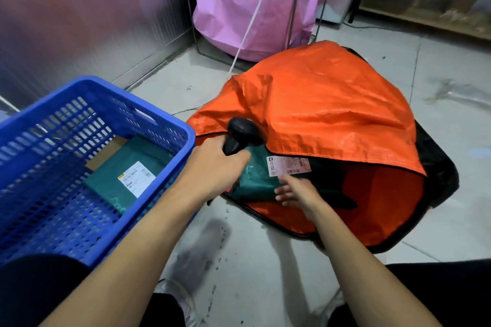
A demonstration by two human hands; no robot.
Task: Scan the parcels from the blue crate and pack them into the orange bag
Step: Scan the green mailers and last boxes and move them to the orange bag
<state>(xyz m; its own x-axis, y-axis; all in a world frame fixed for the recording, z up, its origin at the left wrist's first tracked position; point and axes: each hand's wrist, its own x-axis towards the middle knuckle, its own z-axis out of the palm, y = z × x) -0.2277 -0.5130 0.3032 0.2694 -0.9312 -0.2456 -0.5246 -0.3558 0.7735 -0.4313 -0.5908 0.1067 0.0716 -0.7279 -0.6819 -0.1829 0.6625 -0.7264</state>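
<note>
At the left stands the blue perforated plastic crate. It holds 1 flat dark-green plastic mailer parcel with a white label facing up, lying over a piece of brown cardboard; no other parcels show in it.

Just right of the crate's rim, the left hand is curled round the grip of a black handheld barcode scanner, whose head points away toward the bag.

Next comes a second dark-green mailer parcel, lying at the mouth of the bag, partly under the upper flap. Its long axis runs roughly across the view, and its white shipping label sits at the end that is deeper in the bag.

The right hand is at the parcel's near edge with its fingers straight and slightly spread. They seem to touch the parcel, though blur hides the contact. This hand is the nearer 1 and the free 1, so pushing the parcel inward, away from the person, probably falls to it.

The large orange woven plastic bag with black trim lies open on the floor toward the person. Something dark lies further inside, but I cannot tell what.
</note>
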